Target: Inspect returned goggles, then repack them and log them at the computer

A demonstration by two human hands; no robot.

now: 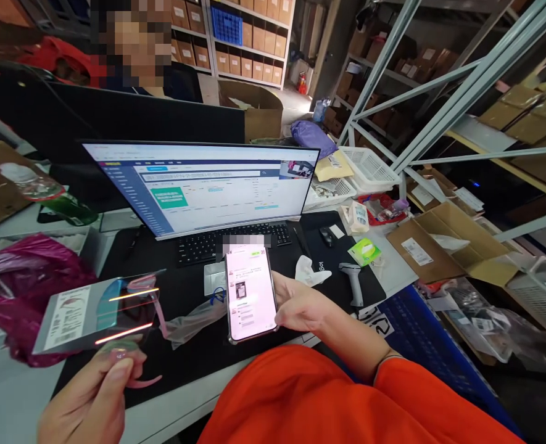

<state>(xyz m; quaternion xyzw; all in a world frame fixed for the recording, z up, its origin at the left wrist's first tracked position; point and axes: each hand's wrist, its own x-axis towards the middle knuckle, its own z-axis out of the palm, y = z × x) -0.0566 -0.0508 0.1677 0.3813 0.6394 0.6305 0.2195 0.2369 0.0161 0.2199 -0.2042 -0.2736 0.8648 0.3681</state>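
My left hand (94, 382) is closed, thumb and finger pinching a pair of pink-framed glasses (131, 311) by one side. Bright streaks of light reflect in a lens, and pink temples stick out to the right. Just behind the glasses lies a flat grey box (64, 317) with a barcode label. A smartphone (250, 302) rests in my right hand (300, 305), whose thumb lies at the phone's lower right edge. The lit pink screen faces me and shows a chat with a small picture. Under the phone, a clear plastic bag (194, 324) lies on the black desk mat.
Behind the phone stand a keyboard (194, 248) and a monitor (226, 197). A barcode scanner (352, 283), mouse (327, 237) and tissue pack (364, 251) lie to the right. On the left are a purple bag (27, 290) and a bottle (53, 197). Another person sits beyond the monitor.
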